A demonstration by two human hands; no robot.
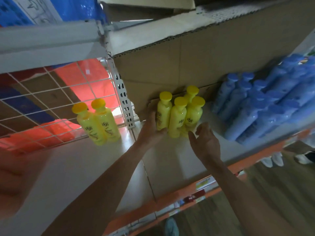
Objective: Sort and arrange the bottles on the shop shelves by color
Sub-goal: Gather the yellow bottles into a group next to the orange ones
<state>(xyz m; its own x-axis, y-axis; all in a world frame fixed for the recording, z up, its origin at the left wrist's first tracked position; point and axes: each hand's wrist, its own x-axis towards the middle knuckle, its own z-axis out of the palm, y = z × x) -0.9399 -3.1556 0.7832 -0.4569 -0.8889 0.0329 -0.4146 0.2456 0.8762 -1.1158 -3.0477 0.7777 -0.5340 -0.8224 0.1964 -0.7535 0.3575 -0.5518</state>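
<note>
Curling round a yellow bottle (163,114), left hand (150,131) fingers grip it; right hand (207,142) fingers relaxed, empty.

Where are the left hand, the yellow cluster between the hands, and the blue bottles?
left hand (149,130), head view, back of the hand.
yellow cluster (176,120), head view, body of the front middle bottle.
blue bottles (247,120), head view, side of a front bottle.

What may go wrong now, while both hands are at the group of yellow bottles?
The yellow group stands tightly packed; a push from the left hand or right hand may topple one. The blue bottles crowd the shelf close by and might get knocked.
</note>
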